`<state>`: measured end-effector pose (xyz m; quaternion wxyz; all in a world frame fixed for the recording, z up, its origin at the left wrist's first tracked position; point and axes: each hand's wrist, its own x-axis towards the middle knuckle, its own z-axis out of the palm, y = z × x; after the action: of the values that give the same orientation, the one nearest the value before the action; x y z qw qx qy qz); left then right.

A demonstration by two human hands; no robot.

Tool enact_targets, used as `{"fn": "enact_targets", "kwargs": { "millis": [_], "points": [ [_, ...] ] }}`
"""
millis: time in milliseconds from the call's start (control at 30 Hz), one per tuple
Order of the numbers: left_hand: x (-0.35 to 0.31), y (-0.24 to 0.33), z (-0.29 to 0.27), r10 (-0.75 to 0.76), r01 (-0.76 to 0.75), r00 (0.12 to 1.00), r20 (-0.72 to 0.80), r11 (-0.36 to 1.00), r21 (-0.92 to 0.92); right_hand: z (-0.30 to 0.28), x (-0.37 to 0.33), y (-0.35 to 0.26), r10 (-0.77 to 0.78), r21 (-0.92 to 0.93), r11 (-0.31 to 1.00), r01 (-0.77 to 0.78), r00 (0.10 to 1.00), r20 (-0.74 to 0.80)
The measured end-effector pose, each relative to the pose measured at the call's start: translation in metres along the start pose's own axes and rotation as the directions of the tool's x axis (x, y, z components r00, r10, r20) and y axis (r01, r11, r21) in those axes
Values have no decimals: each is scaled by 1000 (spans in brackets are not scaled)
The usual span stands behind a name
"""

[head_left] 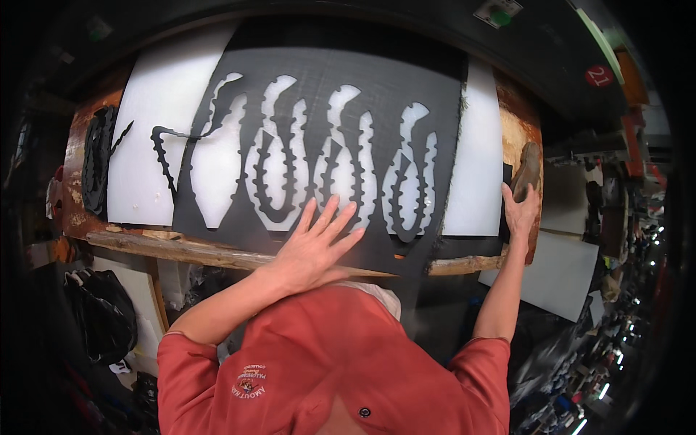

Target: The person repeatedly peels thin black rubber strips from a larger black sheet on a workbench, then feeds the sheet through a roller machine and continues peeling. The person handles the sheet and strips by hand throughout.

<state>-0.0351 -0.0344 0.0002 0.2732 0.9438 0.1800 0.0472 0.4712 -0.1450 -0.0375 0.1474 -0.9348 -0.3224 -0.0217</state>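
A black sheet [355, 54] with several cut-out, toothed-edged shapes lies over a white board [167, 80]. My left hand [312, 246] rests on the sheet's near part, fingers spread and nothing in them. At the right end of the bench, my right hand [520, 210] has its thumb and fingers apart around the lower end of a brown, sole-shaped piece [529, 163]. Whether it touches that piece is hard to make out. On the left, a loose toothed black strip [164, 156] reaches across the white board onto the sheet.
Dark toothed pieces [98, 163] are stacked at the bench's left end. A rough wooden rail [181, 249] runs along the near edge. A dark machine beam [348, 16] spans the far side. A black bag [101, 315] hangs below left; a pale panel [554, 272] stands below right.
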Motion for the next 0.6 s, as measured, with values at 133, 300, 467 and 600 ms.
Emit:
{"fn": "enact_targets", "kwargs": {
  "millis": [133,300,467,600],
  "points": [
    [11,-1,19,94,-80,980,-176,993,86,3,3,48,-67,66,996,58,989,134],
    [41,18,2,133,-110,901,-414,991,79,2,7,59,-154,129,982,139,982,112],
    [75,68,2,246,-238,870,-427,969,73,11,7,49,-149,117,984,134,980,130],
    [79,104,33,98,-111,969,-225,993,-47,11,8,44,-62,138,989,46,992,112]
  ]
}}
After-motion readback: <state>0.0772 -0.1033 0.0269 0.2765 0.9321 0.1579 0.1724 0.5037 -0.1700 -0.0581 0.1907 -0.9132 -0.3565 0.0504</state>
